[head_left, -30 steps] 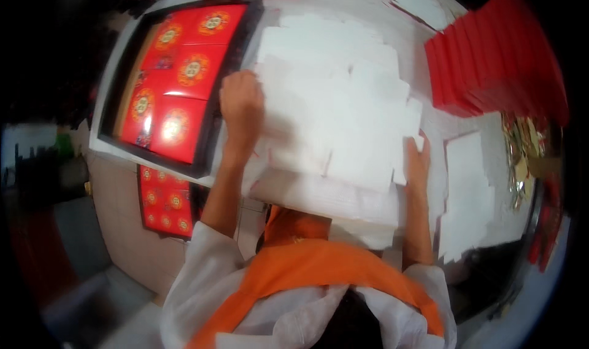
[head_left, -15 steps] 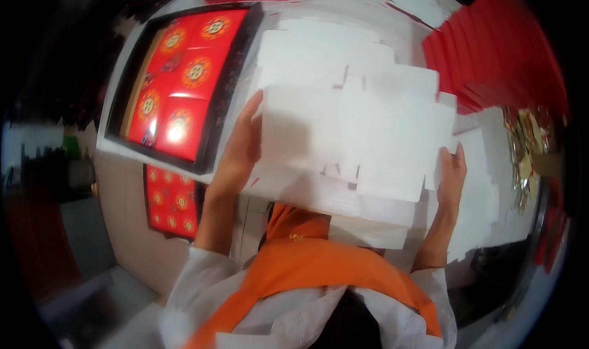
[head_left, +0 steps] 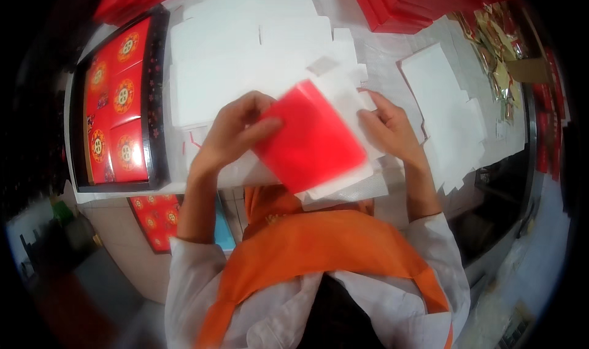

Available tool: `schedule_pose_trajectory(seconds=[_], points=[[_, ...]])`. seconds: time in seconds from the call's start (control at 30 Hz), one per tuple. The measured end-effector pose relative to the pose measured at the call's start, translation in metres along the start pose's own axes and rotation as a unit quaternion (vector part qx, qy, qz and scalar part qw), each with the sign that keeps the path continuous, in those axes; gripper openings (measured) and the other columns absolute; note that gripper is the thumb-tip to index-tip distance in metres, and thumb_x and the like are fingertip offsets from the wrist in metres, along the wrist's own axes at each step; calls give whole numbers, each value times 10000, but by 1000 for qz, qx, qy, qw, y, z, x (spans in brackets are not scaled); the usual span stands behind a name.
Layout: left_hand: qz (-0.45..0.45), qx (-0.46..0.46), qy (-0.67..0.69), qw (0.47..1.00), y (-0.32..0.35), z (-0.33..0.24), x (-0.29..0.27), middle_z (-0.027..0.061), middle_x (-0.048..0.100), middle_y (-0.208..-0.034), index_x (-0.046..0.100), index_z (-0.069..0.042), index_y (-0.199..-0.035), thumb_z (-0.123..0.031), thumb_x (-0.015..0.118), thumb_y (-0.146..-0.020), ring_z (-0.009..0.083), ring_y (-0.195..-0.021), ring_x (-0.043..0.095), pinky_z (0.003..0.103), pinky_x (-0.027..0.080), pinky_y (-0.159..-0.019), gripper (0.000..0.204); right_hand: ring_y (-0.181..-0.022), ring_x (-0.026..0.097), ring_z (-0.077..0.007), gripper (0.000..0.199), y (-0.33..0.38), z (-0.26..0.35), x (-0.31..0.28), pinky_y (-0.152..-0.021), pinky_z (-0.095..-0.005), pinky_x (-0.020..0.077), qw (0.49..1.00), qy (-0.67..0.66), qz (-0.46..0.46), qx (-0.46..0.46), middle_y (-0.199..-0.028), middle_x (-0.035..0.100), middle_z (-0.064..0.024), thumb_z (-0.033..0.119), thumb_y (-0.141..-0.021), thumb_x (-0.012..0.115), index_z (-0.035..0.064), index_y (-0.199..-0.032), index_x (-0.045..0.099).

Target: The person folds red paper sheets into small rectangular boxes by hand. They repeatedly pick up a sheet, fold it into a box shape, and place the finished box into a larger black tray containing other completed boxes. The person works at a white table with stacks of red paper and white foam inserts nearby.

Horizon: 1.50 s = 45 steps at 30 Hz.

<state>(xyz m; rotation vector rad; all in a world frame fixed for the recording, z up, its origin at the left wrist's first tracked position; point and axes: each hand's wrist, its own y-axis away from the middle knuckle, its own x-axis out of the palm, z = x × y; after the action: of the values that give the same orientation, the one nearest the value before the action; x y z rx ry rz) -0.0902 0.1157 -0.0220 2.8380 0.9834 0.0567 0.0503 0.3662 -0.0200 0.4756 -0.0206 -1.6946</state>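
Observation:
Between my hands, above the near edge of the table, is a cardboard box blank (head_left: 310, 140), red on one face and white on the other. It is tilted and partly folded, so the red panel faces up. My left hand (head_left: 239, 128) is closed on the left edge of the red panel, thumb on top. On the white flaps at the right side of the blank, my right hand (head_left: 389, 125) has its fingers bent in a grip. Flat white blanks (head_left: 245, 73) lie spread on the table beyond my hands.
To the left stands a dark-rimmed tray (head_left: 157, 103) of red boxes with round gold designs (head_left: 124, 97). More white blanks (head_left: 451, 116) lie at the right. Red boxes (head_left: 423, 2) are stacked at the back, with shiny packets (head_left: 497, 48) at far right. Below the table's left edge is another red-patterned tray (head_left: 153, 220).
The flat white blank held wide between my hands is now folded with its red face showing. My hands have come closer together, and the view has shifted to the right.

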Motion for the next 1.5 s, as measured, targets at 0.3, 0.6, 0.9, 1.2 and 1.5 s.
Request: schedule_pose_trajectory(seconds=[0.3,0.6,0.9,1.2,1.5], points=[[-80,-93,-270,955,-3,0,33,46,543,-664,537,-1,-812,-182,649,-795,98,-607,472,243,408,-556,213,-1025,507,-143,412,4,9,23,-887,-263,401,967,-236,49,82,-1149,538,-111,242,-931,414,-20,-1247,451],[52,-142,-132,980,17,-2,42,60,624,-817,578,35,-984,-142,669,-779,95,-756,564,236,467,-679,285,-1094,489,-163,447,11,1,40,-916,-266,402,913,-364,138,123,-1219,498,-116,212,-921,447,-12,-1301,380],[20,-181,-48,982,18,-8,40,56,636,-897,578,31,-1064,-163,667,-791,100,-799,584,240,483,-718,346,-982,557,-156,393,7,5,42,-853,-266,446,963,-223,121,90,-1100,577,-110,192,-920,431,20,-1274,441],[9,-185,-42,982,15,-5,41,69,637,-908,565,37,-1079,-189,669,-793,114,-803,591,239,484,-715,379,-977,563,-161,390,7,1,44,-850,-272,441,973,-184,119,69,-1080,590,-111,210,-924,410,39,-1273,450],[-10,-169,-59,984,14,-4,43,97,646,-837,591,47,-1009,-153,620,-801,139,-742,614,256,497,-665,290,-995,557,-178,394,9,3,46,-862,-282,432,981,-151,113,33,-1085,587,-118,221,-932,382,28,-1269,447]])
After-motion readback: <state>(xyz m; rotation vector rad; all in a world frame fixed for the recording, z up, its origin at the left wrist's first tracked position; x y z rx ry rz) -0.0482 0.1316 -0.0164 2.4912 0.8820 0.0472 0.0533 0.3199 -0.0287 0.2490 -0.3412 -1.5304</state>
